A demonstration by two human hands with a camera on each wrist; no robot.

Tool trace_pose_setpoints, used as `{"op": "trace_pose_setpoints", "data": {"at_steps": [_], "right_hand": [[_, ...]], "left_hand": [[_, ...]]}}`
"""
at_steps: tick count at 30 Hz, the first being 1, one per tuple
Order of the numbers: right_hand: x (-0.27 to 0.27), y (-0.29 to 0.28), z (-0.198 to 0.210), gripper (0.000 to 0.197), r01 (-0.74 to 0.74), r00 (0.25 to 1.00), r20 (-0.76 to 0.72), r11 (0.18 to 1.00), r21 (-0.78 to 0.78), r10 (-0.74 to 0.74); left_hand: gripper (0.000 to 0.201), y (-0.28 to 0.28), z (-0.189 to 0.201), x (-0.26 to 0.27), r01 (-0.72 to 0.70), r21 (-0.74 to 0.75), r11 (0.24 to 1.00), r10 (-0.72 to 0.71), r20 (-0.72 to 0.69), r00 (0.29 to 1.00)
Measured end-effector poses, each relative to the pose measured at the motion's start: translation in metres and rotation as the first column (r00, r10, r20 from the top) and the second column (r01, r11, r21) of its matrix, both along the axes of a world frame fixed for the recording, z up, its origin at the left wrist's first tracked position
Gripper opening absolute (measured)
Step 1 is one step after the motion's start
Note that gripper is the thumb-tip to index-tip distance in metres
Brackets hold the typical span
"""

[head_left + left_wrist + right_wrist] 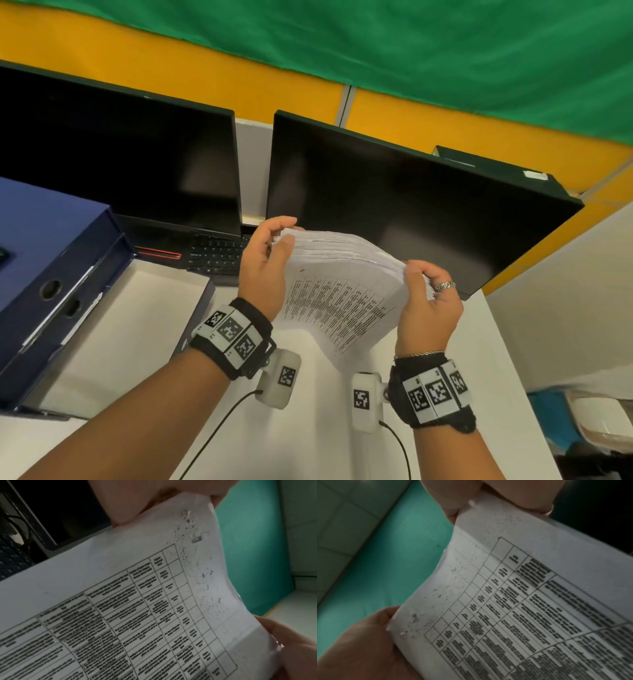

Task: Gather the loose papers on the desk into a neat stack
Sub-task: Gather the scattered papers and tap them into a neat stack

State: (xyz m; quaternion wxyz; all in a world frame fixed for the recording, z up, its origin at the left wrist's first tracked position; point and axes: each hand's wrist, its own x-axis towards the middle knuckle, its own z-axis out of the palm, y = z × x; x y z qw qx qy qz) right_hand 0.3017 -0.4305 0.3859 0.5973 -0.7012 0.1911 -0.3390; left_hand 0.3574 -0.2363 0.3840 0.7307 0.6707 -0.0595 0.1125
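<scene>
A thick stack of white papers [342,298], its front sheet a printed table, stands on edge above the white desk [308,428] in front of the right monitor. My left hand [281,234] grips the stack's upper left corner, thumb on the front sheet. My right hand [423,281], with a ring on one finger, grips the upper right corner. The top edges fan out unevenly between the hands. The left wrist view shows the papers [137,601] pinched by my left hand [130,507]. In the right wrist view the papers [522,601] are pinched by my right hand [496,497].
Two dark monitors [120,154] [394,205] stand at the back, with a black keyboard [215,255] between them. An open blue box [113,308] and its blue lid [41,246] lie on the left. The desk ends at the right [513,359].
</scene>
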Motion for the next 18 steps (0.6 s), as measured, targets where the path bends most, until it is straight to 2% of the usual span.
{"op": "trace_pose_setpoints", "data": {"at_steps": [3,5,7,10,14,16,18], "right_hand": [[0.002,0.004,0.002,0.025,0.046,0.999,0.004,0.999,0.025,-0.046],[0.002,0.004,0.003,0.025,0.046,0.999,0.016,0.998,0.045,-0.046],[0.0,0.005,0.005,0.018,0.005,1.0,0.004,1.0,-0.023,-0.005],[-0.001,0.005,0.004,0.011,-0.01,1.0,-0.011,0.997,-0.081,0.009],[-0.002,0.007,0.005,0.022,-0.004,0.999,0.038,0.999,-0.054,0.006],[-0.005,0.008,0.006,0.024,-0.077,0.991,0.101,0.995,-0.058,0.082],[-0.008,0.004,-0.001,0.054,-0.17,0.974,0.147,0.985,-0.009,0.17]], "left_hand": [[0.026,-0.001,0.001,0.006,-0.04,0.032,0.999,0.04,-0.021,0.999],[0.026,-0.001,0.003,0.009,-0.047,-0.004,0.999,0.047,-0.044,0.998],[0.026,0.001,0.004,0.01,-0.022,-0.019,1.0,0.021,-0.071,0.997],[0.028,0.004,0.006,0.012,-0.005,0.04,0.999,0.008,-0.062,0.998],[0.034,0.005,0.012,0.015,0.024,0.036,0.999,-0.021,-0.083,0.996],[0.036,0.006,0.009,0.015,0.051,0.02,0.999,-0.049,-0.088,0.995],[0.046,0.008,0.001,0.017,0.074,0.02,0.997,-0.071,-0.096,0.993]]}}
